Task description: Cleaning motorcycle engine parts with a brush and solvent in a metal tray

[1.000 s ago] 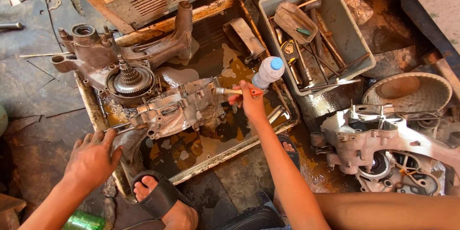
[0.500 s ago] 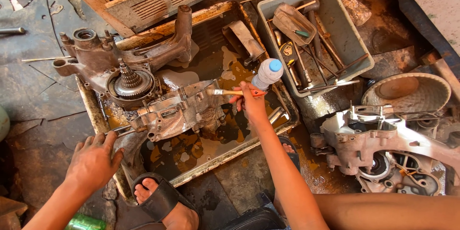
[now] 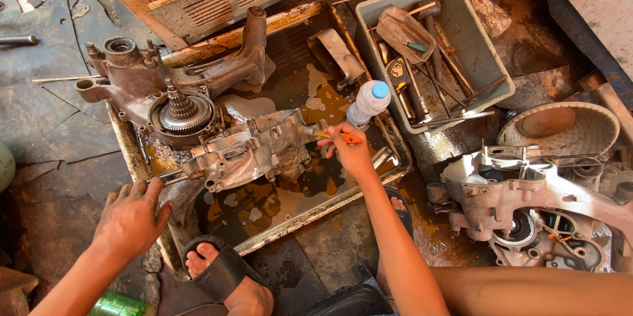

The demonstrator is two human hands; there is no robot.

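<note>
Right hand fingers pinching orange tool against engine casing; left hand spread flat.

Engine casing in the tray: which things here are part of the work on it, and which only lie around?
In use:
- engine casing, steadied by left hand
- orange-handled tool in right hand
- metal tray with oily liquid

Lying about:
- plastic bottle
- grey tool bin
- geared casing half
- another casing at right

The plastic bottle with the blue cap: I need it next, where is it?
In the head view, the plastic bottle lies right of centre in the oily metal tray, just above the right hand, beside the grey tool bin.
</note>
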